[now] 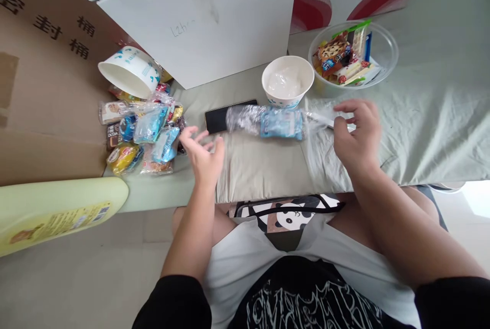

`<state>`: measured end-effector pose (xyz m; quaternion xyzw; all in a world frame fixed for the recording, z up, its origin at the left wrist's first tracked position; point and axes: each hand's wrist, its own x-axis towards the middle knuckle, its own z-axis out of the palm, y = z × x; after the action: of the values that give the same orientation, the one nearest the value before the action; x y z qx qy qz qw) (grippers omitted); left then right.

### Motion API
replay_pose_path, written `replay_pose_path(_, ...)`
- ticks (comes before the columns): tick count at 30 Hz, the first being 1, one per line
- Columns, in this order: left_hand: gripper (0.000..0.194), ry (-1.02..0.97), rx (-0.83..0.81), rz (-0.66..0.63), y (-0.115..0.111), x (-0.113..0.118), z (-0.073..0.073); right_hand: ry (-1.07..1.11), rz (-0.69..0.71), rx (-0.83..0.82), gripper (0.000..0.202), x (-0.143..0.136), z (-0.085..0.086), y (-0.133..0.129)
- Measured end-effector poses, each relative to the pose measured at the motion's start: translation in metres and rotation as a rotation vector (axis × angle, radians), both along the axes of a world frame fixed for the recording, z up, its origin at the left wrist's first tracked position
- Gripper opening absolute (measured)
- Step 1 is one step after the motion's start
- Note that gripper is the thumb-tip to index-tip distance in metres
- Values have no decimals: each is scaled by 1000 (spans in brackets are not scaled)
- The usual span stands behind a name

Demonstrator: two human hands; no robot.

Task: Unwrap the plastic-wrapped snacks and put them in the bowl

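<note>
My left hand [202, 155] is open, its fingers spread, between the heap of wrapped snacks [153, 125] and a black phone [216, 120]. My right hand [358, 135] hovers over crumpled clear plastic [319, 150], thumb and forefinger apart. A thin white strip [324, 120] lies at its fingertips, partly behind the thumb; I cannot make out its kind. Between my hands, a blue wrapped packet [282, 124] lies beside clear crinkled plastic [243, 119] that overlaps the phone. Just behind the packet stands a white paper bowl [285, 81] with clear plastic inside.
A clear plastic bowl [390, 64] of packaged snacks stands at back right. Another paper bowl [132, 71] lies tipped on the snack heap. White boxes [214, 23] rise behind, a brown carton [49, 89] at left. A pale yellow container [61, 206] juts in at front left.
</note>
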<state>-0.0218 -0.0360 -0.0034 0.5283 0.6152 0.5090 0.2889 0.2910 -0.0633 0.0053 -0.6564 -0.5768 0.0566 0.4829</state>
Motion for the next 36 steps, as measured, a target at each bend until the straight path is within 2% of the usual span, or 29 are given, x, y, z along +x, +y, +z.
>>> replay_pose_path(2, 59, 287, 228, -140, 0, 6, -5, -48, 21, 3, 35, -2, 0, -1)
replay_pose_path(3, 58, 384, 286, -229, 1, 10, -8, -90, 63, -17, 38, -5, -1, -1)
replay_pose_path(5, 54, 479, 304, -380, 4, 19, -14, -194, 140, -98, 42, -12, -3, -2)
replay_pose_path(7, 54, 509, 280, -426, 8, 27, -19, -284, 170, -187, 44, -17, -7, -2)
replay_pose_path(12, 56, 567, 186, -427, 15, 33, -26, -376, 211, -293, 26, -18, -13, -1)
replay_pose_path(15, 41, 617, 187, -387, 16, 33, -24, -358, 238, -277, 29, -17, -12, -3)
replay_pose_path(18, 13, 640, 279, -375, 13, 33, -20, -336, 255, -238, 25, -16, -9, -6)
replay_pose_path(22, 12, 660, 390, -311, 7, 35, -13, -398, 271, -44, 16, -18, -1, -10)
replay_pose_path(24, 26, 700, 418, -297, 3, 37, -10, -421, 397, 81, 12, -23, 4, -14)
replay_pose_path(26, 43, 757, 425, -366, 1, 39, -8, -440, 627, 131, 12, -30, 7, -20)
replay_pose_path(28, 45, 811, 404, -487, -2, 41, -7, -463, 810, 69, 17, -36, 6, -26)
replay_pose_path(30, 34, 849, 357, -569, -4, 43, -6, -478, 847, -79, 22, -40, 3, -30)
replay_pose_path(34, 13, 877, 284, -578, -13, 44, 2, -477, 632, -416, 33, -40, 2, -31)
replay_pose_path(36, 12, 850, 249, -602, -23, 45, 9, -478, 511, -543, 34, -40, 5, -29)
